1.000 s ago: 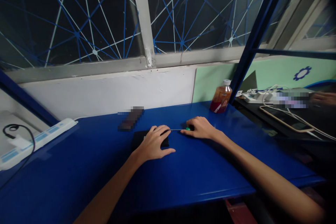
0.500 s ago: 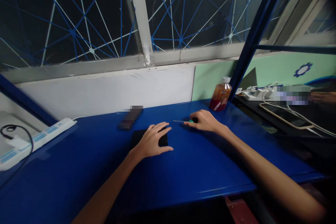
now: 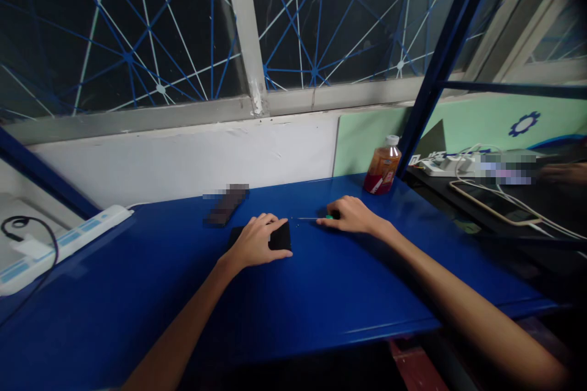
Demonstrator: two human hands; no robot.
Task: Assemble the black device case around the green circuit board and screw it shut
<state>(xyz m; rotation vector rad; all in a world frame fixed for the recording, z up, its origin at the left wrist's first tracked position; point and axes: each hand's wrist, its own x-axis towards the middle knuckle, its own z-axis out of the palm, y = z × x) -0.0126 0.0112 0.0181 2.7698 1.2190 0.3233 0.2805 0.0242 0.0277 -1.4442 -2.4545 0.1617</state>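
Observation:
On the blue table lies a flat black box, partly covered by my left hand. My left thumb rests at the box's near edge and the fingers reach over to its far edge, gripping it. My right hand is closed around the green handle of a thin screwdriver. Its shaft points left towards the box, with the tip just short of it. A couple of tiny bright bits, perhaps screws, lie near the tip.
Behind the box lies a dark blurred-out oblong object. A bottle of reddish drink stands at the back right by a blue post. A white power strip lies on the left. To the right, a phone and cables lie on a black surface.
My left hand has moved slightly left and its spread fingers have closed in on the black box. My right hand has shifted a little left and nearer with the screwdriver.

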